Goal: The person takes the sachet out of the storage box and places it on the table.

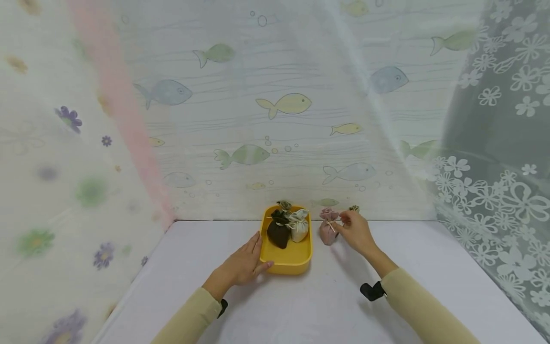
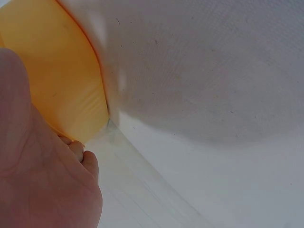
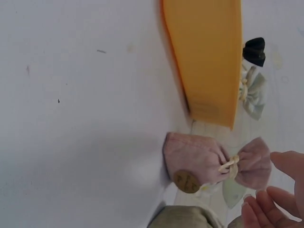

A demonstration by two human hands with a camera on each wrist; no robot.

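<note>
My left hand (image 1: pixel 244 262) lies along the left side of a yellow plastic container (image 1: pixel 287 269), its thumb at the front edge. In the left wrist view its palm lies beside the yellow wall. Inside stand a dark brown pouch (image 1: pixel 278 235) and a white pouch (image 1: pixel 300 229), with a patterned green pouch top (image 1: pixel 284 205) behind them. My right hand (image 1: pixel 355 231) is at the tied top of a pink drawstring pouch (image 1: pixel 327 234) standing right of the container. In the right wrist view, thumb and fingers are apart beside its gathered cloth; a round brown tag (image 3: pixel 186 181) shows on it.
An olive pouch (image 3: pixel 185 216) stands beyond the pink one, mostly hidden by my right hand in the head view. Behind the white table (image 1: pixel 309 310) hangs a fish-print curtain (image 1: pixel 275 129). Flower-print sheets (image 1: pixel 64 191) flank both sides.
</note>
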